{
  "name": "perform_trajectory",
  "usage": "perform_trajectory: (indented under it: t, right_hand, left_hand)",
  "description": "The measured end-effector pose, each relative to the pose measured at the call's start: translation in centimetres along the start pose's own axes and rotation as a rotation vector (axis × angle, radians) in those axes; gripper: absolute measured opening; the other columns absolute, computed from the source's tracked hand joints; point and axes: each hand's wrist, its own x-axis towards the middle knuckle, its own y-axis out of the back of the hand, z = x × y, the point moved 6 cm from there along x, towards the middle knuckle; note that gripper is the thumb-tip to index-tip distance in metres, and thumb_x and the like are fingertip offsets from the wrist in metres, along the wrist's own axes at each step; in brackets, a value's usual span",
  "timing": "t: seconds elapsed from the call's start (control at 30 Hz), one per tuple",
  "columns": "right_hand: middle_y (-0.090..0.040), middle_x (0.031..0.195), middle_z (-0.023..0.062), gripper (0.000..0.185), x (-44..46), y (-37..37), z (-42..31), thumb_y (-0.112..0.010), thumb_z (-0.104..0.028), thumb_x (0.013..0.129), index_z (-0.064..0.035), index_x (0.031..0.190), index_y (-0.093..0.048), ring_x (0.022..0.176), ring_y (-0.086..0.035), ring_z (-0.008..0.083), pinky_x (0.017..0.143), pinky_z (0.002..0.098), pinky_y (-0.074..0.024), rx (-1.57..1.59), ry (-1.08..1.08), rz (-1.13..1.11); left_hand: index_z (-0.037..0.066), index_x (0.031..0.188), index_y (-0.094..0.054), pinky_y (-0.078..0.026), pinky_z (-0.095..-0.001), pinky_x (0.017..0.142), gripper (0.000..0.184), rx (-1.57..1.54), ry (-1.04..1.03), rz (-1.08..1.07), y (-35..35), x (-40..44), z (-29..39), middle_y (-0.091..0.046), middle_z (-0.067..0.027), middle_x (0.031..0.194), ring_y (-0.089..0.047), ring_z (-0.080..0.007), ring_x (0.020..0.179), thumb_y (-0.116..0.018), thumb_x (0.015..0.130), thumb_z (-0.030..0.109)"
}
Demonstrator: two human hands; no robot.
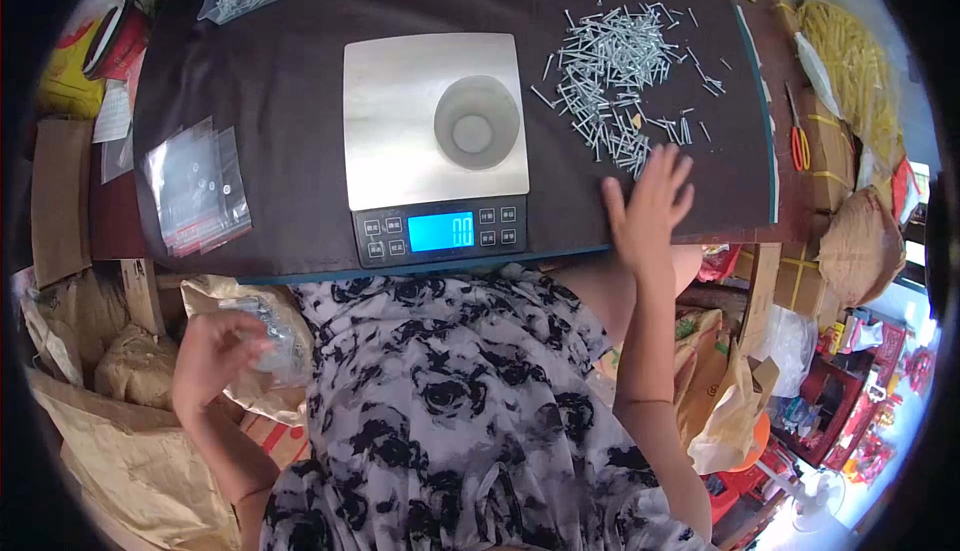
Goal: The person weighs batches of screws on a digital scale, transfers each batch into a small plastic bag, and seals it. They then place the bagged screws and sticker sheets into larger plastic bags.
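Nearest the head camera, patterned clothing, just below the near edge of the worktop. Over that edge, right hand, fingers spread wide at metal fasteners piled on the worktop. Off it, left hand, loosely curled at a paper bag; cannot tell if holding. Broad gap left of the scale, narrower toward the fasteners.

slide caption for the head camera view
Right hand at a pile of metal fasteners, left hand by a paper bag, cup on a digital scale.
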Motion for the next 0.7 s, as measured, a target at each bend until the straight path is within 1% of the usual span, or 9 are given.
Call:
perform_trajectory:
  t: [0.07, 0.17, 0.2, 0.3, 0.33, 0.43, 0.47, 0.67, 0.7]
  right_hand:
    - [-0.02, 0.15, 0.0279, 0.093, 1.2, 1.1, -3.7, -0.056, -0.054, 0.086, 0.0092, 0.143, -0.02, 0.142, -0.014, 0.0403, 0.109, 0.0609, -0.0073, 0.119, 0.154, 0.035]
    - [-0.02, 0.149, 0.0293, 0.092, 3.8, 2.1, -6.3, -0.057, -0.055, 0.085, 0.0098, 0.141, -0.024, 0.141, -0.015, 0.0419, 0.109, 0.0603, -0.007, 0.135, 0.295, 0.03]
    - [-0.026, 0.148, 0.0259, 0.09, 4.7, 2.7, -7.1, -0.062, -0.054, 0.081, 0.0036, 0.142, -0.029, 0.14, -0.021, 0.0385, 0.109, 0.0573, -0.0131, 0.141, 0.342, 0.107]
    - [-0.035, 0.145, 0.0177, 0.088, 8.0, 3.4, -7.9, -0.068, -0.05, 0.076, -0.0071, 0.143, -0.032, 0.137, -0.03, 0.0321, 0.106, 0.0524, -0.0218, 0.351, 0.477, 0.122]
    - [-0.047, 0.134, 0.0102, 0.072, 8.9, 3.7, -8.2, -0.072, -0.041, 0.074, -0.0104, 0.134, -0.046, 0.124, -0.044, 0.028, 0.099, 0.046, -0.0301, 0.416, 0.521, 0.165]
    - [-0.056, 0.115, 0.0074, 0.055, 10.8, 3.0, -8.2, -0.072, -0.04, 0.073, -0.0099, 0.117, -0.059, 0.109, -0.051, 0.0274, 0.092, 0.0446, -0.0341, 0.33, 0.526, 0.163]
    - [-0.059, 0.098, 0.004, 0.038, 11.1, 3.7, -8.5, -0.075, -0.033, 0.071, -0.0114, 0.1, -0.064, 0.097, -0.053, 0.026, 0.084, 0.043, -0.0396, 0.377, 0.543, 0.297]
    - [-0.061, 0.084, 0.0073, 0.028, 12.8, 3.6, -7.5, -0.077, -0.016, 0.069, -0.0094, 0.094, -0.066, 0.08, -0.06, 0.0255, 0.067, 0.0346, -0.0487, 0.508, 0.578, 0.444]
    - [-0.062, 0.084, 0.0071, 0.024, 13.4, 3.5, -6.9, -0.076, -0.014, 0.071, -0.0076, 0.092, -0.066, 0.078, -0.061, 0.0239, 0.068, 0.0331, -0.0492, 0.566, 0.524, 0.425]
  left_hand:
    - [-0.003, 0.101, -0.064, -0.051, -0.0249, 0.065, 0.026, -0.02, -0.081, 0.106, -0.4, 0.7, 2.5, -0.068, -0.0081, 0.089, -0.064, -0.0122, 0.075, -0.073, 0.078, 0.005]
    - [-0.004, 0.1, -0.064, -0.05, -0.0253, 0.067, 0.025, -0.16, -0.26, 0.159, -1.9, 1.4, 4.4, -0.068, -0.0082, 0.089, -0.064, -0.0117, 0.076, -0.073, 0.079, 0.005]
    - [-0.004, 0.1, -0.065, -0.05, -0.0259, 0.069, 0.023, -0.118, -0.289, 0.138, -2.0, 1.3, 5.4, -0.068, -0.0082, 0.09, -0.064, -0.0122, 0.076, -0.072, 0.079, 0.005]
    - [-0.003, 0.1, -0.065, -0.05, -0.0258, 0.068, 0.023, -0.107, -0.336, 0.146, -2.5, 1.5, 6.2, -0.068, -0.0084, 0.09, -0.065, -0.0129, 0.077, -0.072, 0.08, 0.005]
    - [-0.003, 0.099, -0.065, -0.05, -0.0259, 0.068, 0.022, -0.097, -0.341, 0.162, -2.5, 1.6, 6.4, -0.068, -0.0083, 0.09, -0.065, -0.0133, 0.077, -0.072, 0.08, 0.005]
    - [-0.003, 0.098, -0.066, -0.05, -0.0258, 0.068, 0.02, -0.137, -0.353, 0.196, -2.7, 2.0, 6.5, -0.068, -0.0083, 0.09, -0.065, -0.0132, 0.077, -0.071, 0.08, 0.004]
    - [-0.003, 0.098, -0.066, -0.05, -0.0258, 0.068, 0.02, -0.141, -0.36, 0.195, -2.8, 2.1, 6.6, -0.069, -0.0082, 0.09, -0.065, -0.0132, 0.077, -0.071, 0.08, 0.004]
    - [-0.002, 0.096, -0.066, -0.05, -0.0252, 0.069, 0.016, -0.162, -0.401, 0.21, -2.8, 2.2, 6.8, -0.069, -0.0079, 0.089, -0.065, -0.0122, 0.076, -0.069, 0.081, 0.003]
    - [-0.002, 0.096, -0.067, -0.05, -0.0251, 0.069, 0.015, -0.174, -0.408, 0.225, -2.6, 2.1, 6.7, -0.069, -0.0079, 0.089, -0.065, -0.012, 0.076, -0.069, 0.082, 0.003]
